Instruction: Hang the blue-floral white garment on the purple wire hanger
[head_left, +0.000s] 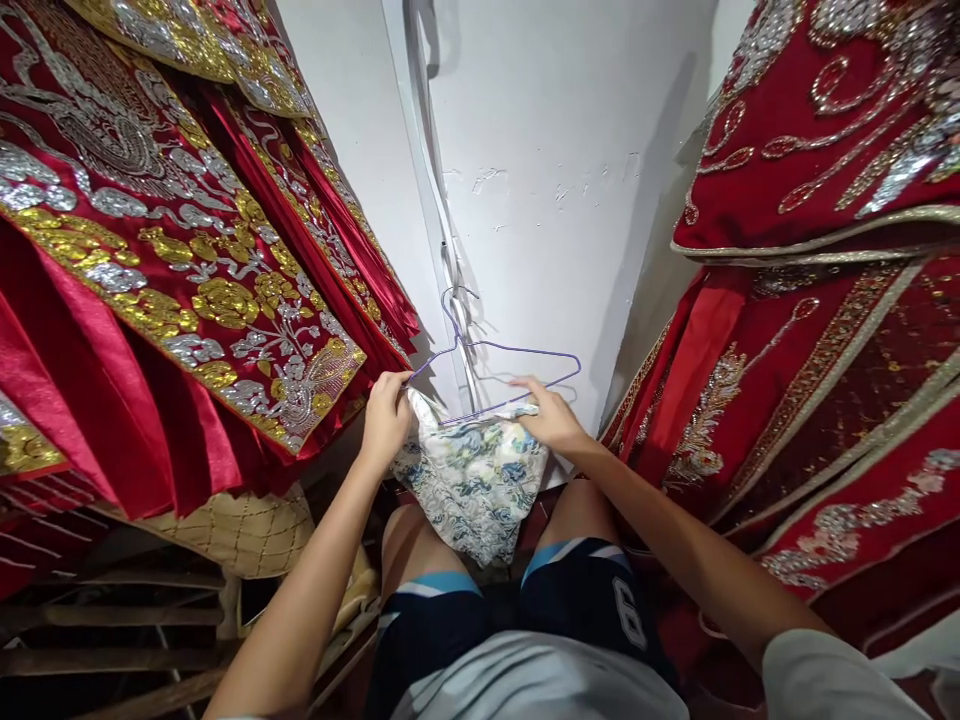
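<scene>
A small white garment with blue and yellow flowers (480,470) hangs between my hands, above my knees. A thin purple wire hanger (517,348) stands at its top, with the lower bar along the garment's upper edge. My left hand (385,420) is closed at the hanger's left end, gripping the garment's left shoulder part. My right hand (553,415) pinches the garment's right shoulder part below the hanger bar. The hanger's right corner sticks out free above that hand. The garment's back is hidden.
Red outfits with gold and silver embroidery (225,290) hang at the left. More red beaded garments (817,210) hang at the right. A white wall (555,110) with a cable (439,200) is ahead. A wooden slatted chair (112,615) stands lower left.
</scene>
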